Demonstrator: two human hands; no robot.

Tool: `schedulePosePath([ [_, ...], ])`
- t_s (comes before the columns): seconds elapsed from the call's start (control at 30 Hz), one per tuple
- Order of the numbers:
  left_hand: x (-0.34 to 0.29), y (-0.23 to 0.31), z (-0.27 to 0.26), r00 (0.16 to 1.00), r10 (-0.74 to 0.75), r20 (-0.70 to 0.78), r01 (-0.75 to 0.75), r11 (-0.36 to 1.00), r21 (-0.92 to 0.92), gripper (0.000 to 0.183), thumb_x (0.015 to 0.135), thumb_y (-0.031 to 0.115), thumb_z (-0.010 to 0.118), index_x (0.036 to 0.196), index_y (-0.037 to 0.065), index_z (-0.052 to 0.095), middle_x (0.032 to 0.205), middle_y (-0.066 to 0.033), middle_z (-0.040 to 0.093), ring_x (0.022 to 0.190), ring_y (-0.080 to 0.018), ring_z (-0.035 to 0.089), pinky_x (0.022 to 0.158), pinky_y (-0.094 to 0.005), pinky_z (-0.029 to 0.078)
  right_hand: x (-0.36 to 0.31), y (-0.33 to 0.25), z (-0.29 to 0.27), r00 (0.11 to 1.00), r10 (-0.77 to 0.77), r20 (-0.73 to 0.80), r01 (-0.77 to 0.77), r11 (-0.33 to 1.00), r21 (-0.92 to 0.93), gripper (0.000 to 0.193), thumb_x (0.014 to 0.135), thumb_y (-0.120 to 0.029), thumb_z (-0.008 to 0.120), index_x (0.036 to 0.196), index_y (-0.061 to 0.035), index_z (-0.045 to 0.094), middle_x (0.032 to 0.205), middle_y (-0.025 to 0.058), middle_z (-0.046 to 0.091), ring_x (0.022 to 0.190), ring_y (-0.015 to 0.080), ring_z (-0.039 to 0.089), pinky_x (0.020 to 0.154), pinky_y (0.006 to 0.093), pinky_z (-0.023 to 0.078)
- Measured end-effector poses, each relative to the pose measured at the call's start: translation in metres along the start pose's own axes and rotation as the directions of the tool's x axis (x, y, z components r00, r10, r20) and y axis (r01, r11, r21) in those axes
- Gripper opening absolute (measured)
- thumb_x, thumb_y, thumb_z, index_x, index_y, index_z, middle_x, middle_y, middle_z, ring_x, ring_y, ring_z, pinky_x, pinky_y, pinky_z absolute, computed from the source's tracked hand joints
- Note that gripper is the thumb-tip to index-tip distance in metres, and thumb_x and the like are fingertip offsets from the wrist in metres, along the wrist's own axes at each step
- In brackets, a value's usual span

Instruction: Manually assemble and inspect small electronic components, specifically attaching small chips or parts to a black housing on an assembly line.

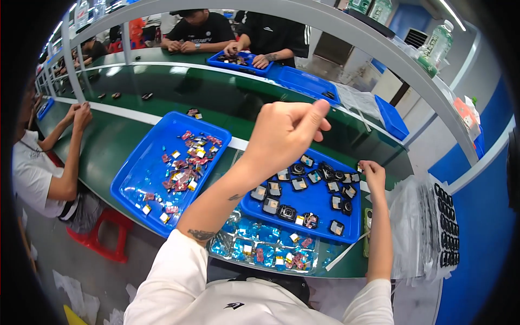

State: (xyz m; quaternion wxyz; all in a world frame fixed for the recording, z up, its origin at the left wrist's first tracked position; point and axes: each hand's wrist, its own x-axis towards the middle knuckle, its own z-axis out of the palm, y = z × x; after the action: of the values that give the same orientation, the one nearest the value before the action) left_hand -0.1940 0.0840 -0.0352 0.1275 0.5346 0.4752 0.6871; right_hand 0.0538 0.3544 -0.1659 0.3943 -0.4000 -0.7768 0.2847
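My left hand (290, 130) is raised over the far side of the right blue tray (318, 197), its fingers curled in and the thumb laid along them. Whatever it may hold is hidden. At that tray's right rim, my right hand (374, 172) has its fingers pinched together around something too small to name. Several small black housings (298, 184), some with round lens-like parts, lie in the tray. To the left, another blue tray (130, 181) holds a heap of red circuit boards (181, 177) with white-and-yellow parts. A clear compartment tray (221, 247) with more boards sits nearest my body.
Stacked clear trays with black pieces (445, 225) stand at the right. A grey frame bar (346, 30) arches overhead. Across the green belt (216, 89), co-workers sit with a blue tray (216, 60); another person sits at the left by a red stool (105, 241).
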Motion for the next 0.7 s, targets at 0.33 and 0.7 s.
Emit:
schedulePosePath([
  [0.33, -0.018, 0.025, -0.004, 0.918, 0.323, 0.232, -0.398, 0.739, 0.543, 0.014, 0.081, 0.01, 0.066, 0.086, -0.002, 0.067, 0.075, -0.0085, 0.067, 0.066, -0.0167, 0.063, 0.062, -0.0256, 0.048, -0.125, -0.111, 0.026, 0.599, -0.591, 0.54, 0.665, 0.743, 0.077, 0.023, 0.06, -0.016, 0.079, 0.08, -0.0081, 0.07, 0.108, 0.0074, 0.061, 0.1, 0.0267, 0.053, 0.085, 0.0365, 0.044],
  [0.7, -0.19, 0.02, -0.208, 0.974, -0.226, 0.03, -0.021, 0.043, 0.999, 0.043, 0.061, -0.012, 0.053, 0.097, 0.007, 0.068, 0.124, -0.0142, 0.053, 0.117, -0.0345, 0.045, 0.094, -0.0404, 0.042, -0.143, -0.104, 0.026, 0.601, -0.686, 0.41, 0.754, 0.656, -0.006, 0.022, 0.065, -0.015, 0.075, 0.084, -0.0061, 0.069, 0.105, 0.0088, 0.062, 0.096, 0.0279, 0.056, 0.081, 0.0369, 0.047],
])
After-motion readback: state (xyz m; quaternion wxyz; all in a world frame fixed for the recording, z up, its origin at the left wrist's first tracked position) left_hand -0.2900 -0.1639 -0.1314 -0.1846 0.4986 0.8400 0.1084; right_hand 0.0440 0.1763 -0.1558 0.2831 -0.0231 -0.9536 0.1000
